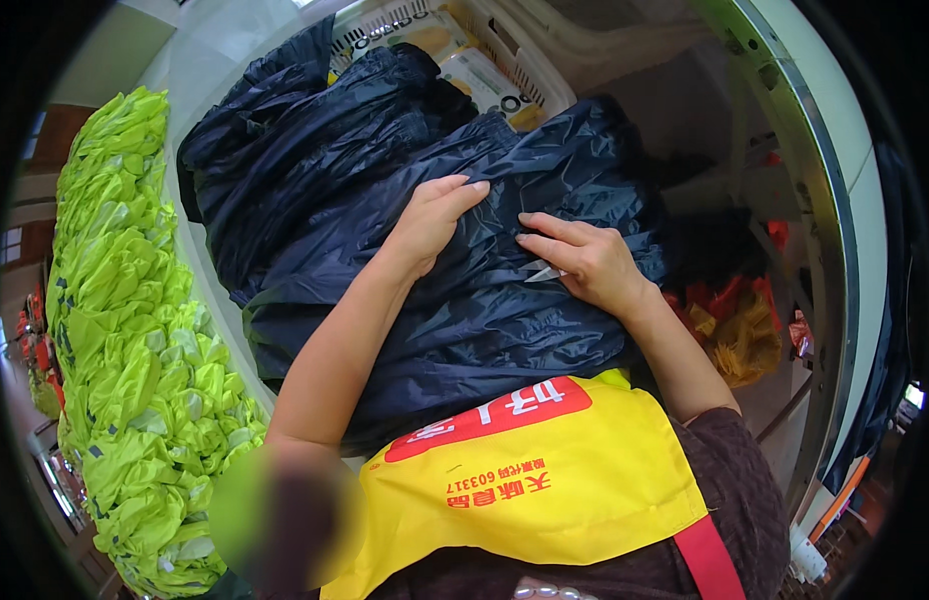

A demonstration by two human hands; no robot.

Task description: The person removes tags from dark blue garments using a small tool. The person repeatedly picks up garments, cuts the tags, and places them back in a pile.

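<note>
A heap of dark navy, shiny garments point(475, 320) with gathered edges lies in front of me. My left hand point(432, 220) is closed on a fold of the navy fabric, its thumb and forefinger together near the heap's middle. Just to the right, my right hand point(593, 262) bends over the same fabric with two fingertips on it. Pointed metal blades, apparently of small thread snips point(543, 272), stick out from under that palm; their handle is hidden in the hand.
Bright lime-green garments point(135, 350) are piled high along the left. A white plastic basket point(530, 62) with printed packages stands behind the heap. At right, red and amber bundles point(740, 330) lie below a curved metal-edged table point(800, 130). I wear a yellow apron point(585, 450).
</note>
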